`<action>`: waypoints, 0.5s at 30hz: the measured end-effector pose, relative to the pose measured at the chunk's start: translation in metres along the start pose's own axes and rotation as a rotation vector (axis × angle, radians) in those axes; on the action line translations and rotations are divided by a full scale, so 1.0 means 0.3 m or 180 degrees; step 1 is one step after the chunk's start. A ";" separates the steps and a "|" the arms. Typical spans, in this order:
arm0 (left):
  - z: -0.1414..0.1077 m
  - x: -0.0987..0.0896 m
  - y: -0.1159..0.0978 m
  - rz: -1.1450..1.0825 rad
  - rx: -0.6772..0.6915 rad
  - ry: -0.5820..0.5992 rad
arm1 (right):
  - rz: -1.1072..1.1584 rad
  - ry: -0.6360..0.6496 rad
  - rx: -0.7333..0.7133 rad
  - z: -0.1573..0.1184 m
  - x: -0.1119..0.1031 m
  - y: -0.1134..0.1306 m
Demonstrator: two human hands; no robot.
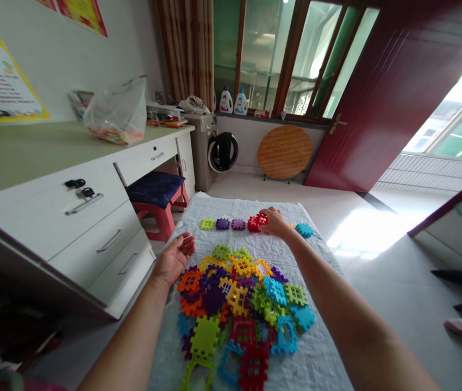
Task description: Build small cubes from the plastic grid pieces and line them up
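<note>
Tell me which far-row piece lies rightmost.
The blue piece, right of the right hand; the lime piece, purple piece, lilac piece and red pieces lie further left.

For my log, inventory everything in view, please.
Heaped plastic pieces: many, mixed colours, near half of cloth
Row pieces: at least five, lime, purples, red, blue, far end of cloth
Cloth: one, pale blue, under pieces
Desk: one, white, green top, left
Bag: one, translucent, on desk
Stool: one, red, blue seat, at desk
Washing machine: one, grey, past desk
Bottles: at least two, white, windowsill
Window: one, brown frame, far wall
Curtain: one, brown, beside window
Round board: one, tan, below window
Door: one, dark red, right
Posters: at least two, yellow, red, left wall
Left hand: one, open, beside heap
Right hand: one, apparently holding red piece
</note>
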State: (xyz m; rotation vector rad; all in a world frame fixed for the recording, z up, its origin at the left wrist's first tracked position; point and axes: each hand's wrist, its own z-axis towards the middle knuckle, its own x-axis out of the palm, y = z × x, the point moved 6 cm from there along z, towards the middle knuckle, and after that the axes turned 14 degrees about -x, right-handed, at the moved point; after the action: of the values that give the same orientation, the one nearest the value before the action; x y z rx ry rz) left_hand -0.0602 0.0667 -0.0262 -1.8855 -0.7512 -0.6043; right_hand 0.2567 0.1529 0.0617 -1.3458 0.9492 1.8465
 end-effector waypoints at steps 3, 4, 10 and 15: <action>0.003 -0.004 0.001 0.0002 0.0007 -0.0004 | -0.0027 0.0076 -0.0038 0.044 0.018 -0.037; 0.005 -0.005 0.001 -0.0001 0.0007 -0.0005 | -0.0033 0.0095 -0.0059 0.056 0.027 -0.041; 0.003 -0.007 0.002 0.0014 0.0026 -0.0010 | -0.0054 0.0236 -0.0120 0.092 0.088 -0.045; 0.000 -0.003 0.001 0.0011 0.0030 0.0009 | -0.0087 0.0329 0.0027 0.090 0.122 -0.055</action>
State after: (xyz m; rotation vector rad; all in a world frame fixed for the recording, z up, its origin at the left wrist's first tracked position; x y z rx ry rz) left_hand -0.0606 0.0663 -0.0271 -1.8765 -0.7477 -0.6002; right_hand 0.2478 0.1877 0.0292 -1.4540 0.9850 1.7650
